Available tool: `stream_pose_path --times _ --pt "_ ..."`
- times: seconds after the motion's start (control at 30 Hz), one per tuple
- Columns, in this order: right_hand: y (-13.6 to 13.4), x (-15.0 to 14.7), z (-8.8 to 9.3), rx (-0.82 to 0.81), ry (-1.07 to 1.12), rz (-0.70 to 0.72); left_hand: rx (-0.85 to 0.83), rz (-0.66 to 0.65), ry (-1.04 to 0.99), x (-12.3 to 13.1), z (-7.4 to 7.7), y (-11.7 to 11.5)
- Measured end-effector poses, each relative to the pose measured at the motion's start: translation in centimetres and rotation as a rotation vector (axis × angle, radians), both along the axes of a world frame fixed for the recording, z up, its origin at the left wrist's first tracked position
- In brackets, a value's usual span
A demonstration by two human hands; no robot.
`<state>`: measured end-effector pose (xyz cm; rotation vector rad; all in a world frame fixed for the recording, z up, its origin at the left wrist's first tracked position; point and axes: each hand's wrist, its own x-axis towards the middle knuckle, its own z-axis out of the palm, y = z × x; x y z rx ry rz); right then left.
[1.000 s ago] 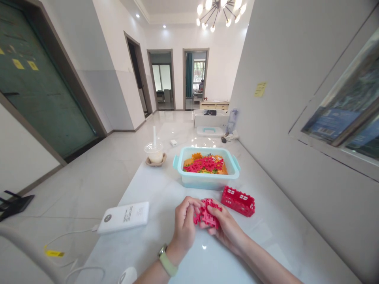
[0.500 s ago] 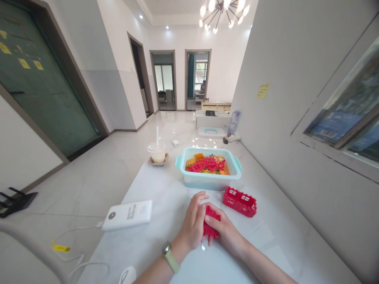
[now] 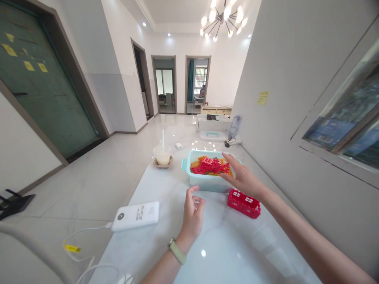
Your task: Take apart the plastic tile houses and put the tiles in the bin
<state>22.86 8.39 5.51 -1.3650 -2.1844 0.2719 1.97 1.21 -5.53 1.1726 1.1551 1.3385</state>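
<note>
My right hand (image 3: 241,176) reaches over the right side of a light-blue plastic tub (image 3: 204,181), its fingers spread and nothing in them. Red and orange interlocking plastic pieces (image 3: 209,165) fill the tub. On the table in front of the tub, my left hand (image 3: 193,213) hovers with fingers loosely curled and apart, holding nothing. Below my right forearm sits a red box-shaped assembly (image 3: 244,205) with window cut-outs, built from similar pieces and open on top. My right hand partly covers the tub's right handle.
A white power bank (image 3: 136,216) with a cable lies at the left edge. A lidded cup with a straw (image 3: 162,157) stands in a cardboard holder. Farther back are a tub lid (image 3: 212,135), a clear bottle (image 3: 235,125) and keys (image 3: 227,144). A wall borders the right.
The red pieces have left my hands, and the heap in the tub is higher. My right hand has moved forward over the tub; my left hand stays back, now apart from it.
</note>
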Motion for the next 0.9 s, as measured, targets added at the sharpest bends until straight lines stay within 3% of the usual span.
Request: stream_pose_path --times 0.1,0.17,0.23,0.33,0.47,0.57,0.67,0.73,0.8,0.9 --pt "-3.0 3.9 -3.4 0.091 0.147 -0.248 0.004 -0.010 0.006 0.1 0.4 -0.3" --pt "-5.0 6.6 -5.9 0.189 0.250 -0.563 -0.011 -0.037 -0.007 0.2 0.5 -0.4" --pt "-6.6 8.0 -8.0 0.061 0.223 -0.646 -0.039 -0.077 -0.021 0.4 0.4 -0.4" --pt "-8.5 6.5 -9.8 -0.240 0.160 -0.392 -0.055 -0.125 0.042 0.6 0.1 -0.6" --pt "-10.3 0.4 -9.4 -0.385 0.214 -0.022 0.121 -0.223 0.285 0.2 0.3 -0.8" --pt "-9.9 -2.9 -8.8 -0.426 0.283 0.153 0.252 -0.232 0.381 -0.4 0.6 -0.5" --pt "-8.4 -3.6 -9.1 -0.448 0.495 0.150 0.199 -0.149 0.241 -1.0 0.7 0.2" --pt "-7.6 -3.3 -9.6 -0.482 0.687 0.092 0.132 -0.176 0.091 -1.0 0.5 0.5" --pt "-7.7 -3.1 -10.1 -0.517 0.812 0.049 0.081 -0.211 -0.027 -0.5 0.1 0.5" --pt "-8.7 -3.3 -10.4 -0.553 0.854 0.017 0.029 -0.146 -0.087 0.6 -0.4 -0.1"
